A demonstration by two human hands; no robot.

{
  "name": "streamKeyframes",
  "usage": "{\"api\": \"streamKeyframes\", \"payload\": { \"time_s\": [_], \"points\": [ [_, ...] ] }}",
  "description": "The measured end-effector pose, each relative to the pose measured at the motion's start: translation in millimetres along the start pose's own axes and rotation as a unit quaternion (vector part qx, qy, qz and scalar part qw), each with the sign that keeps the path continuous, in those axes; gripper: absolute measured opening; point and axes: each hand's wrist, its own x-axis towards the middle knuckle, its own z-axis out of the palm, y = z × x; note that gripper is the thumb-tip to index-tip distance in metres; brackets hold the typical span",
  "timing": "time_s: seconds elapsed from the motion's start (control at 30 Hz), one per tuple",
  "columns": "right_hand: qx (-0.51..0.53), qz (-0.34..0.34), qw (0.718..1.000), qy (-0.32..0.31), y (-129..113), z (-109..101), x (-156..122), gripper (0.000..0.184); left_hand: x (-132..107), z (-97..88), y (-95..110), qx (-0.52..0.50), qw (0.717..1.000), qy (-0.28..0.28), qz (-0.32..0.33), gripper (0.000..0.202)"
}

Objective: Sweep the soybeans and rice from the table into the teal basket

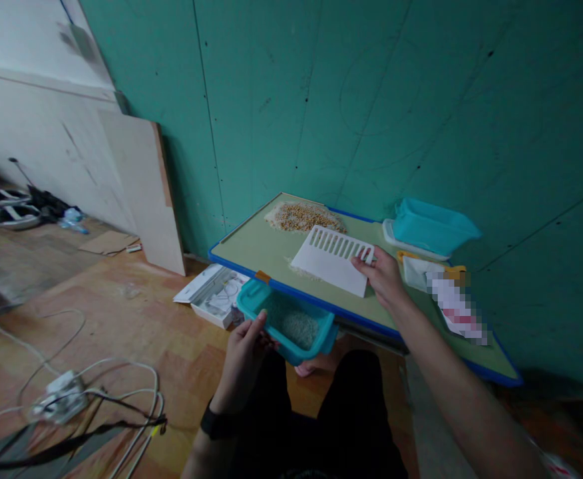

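My left hand (pixel 247 342) grips the near left rim of a teal plastic tub (pixel 332 330), which sits just below the table's front edge with pale, rice-like grains inside. In my right hand (pixel 385 276) is a white flat scraper (pixel 329 267) with a row of slots along its upper edge. Thumb and fingers close on its right end. The scraper leans over the green tabletop (pixel 251 238), its lower edge near a thin scatter of pale grains (pixel 304 273). Behind it lies a pile of yellow kernels mixed with pale grains (pixel 304 218).
A second teal tub (pixel 434 226) stands on a white lid at the table's back right, near a blurred-out packet (pixel 458 309). An open white box (pixel 211 296) is on the floor left of the table. Cables and a power strip (pixel 62 397) lie lower left.
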Motion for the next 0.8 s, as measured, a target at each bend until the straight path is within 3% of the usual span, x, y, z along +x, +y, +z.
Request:
{"api": "streamKeyframes", "payload": {
  "time_s": [0.27, 0.57, 0.8],
  "points": [
    [0.055, 0.002, 0.998, -0.035, -2, 36, 6, 0.047, 2, -1.4, 9, 0.020, 1.000, 0.005, 0.007, 0.044],
    [0.080, 0.043, 0.993, -0.074, -3, 50, -9, 0.047, 1, 2.1, 11, 0.026, 0.999, -0.001, 0.030, 0.041],
    [0.088, 0.040, 0.993, -0.062, -6, 54, -19, 0.050, -1, -0.7, 7, 0.017, 1.000, -0.013, 0.018, 0.039]
  ]
}}
